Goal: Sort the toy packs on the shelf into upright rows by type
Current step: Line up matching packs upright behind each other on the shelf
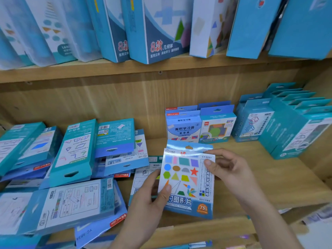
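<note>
Both hands hold one flat pack of coloured geometric shapes (185, 177) upright above the wooden shelf (269, 177). My left hand (149, 203) grips its lower left edge, thumb on the front. My right hand (226, 168) pinches its upper right edge. A jumbled pile of blue toy packs (71, 159) lies flat on the shelf's left half. Against the back stand a short row of light-blue packs (183, 126) and a pack with a round green shape (215, 128). Teal boxes (291, 123) stand in rows at the right.
The upper shelf (125, 69) carries tall blue and white boxes (158, 29) leaning together. Bare shelf wood shows between the held pack and the teal boxes. Loose packs lie below the shelf's front edge (197, 245).
</note>
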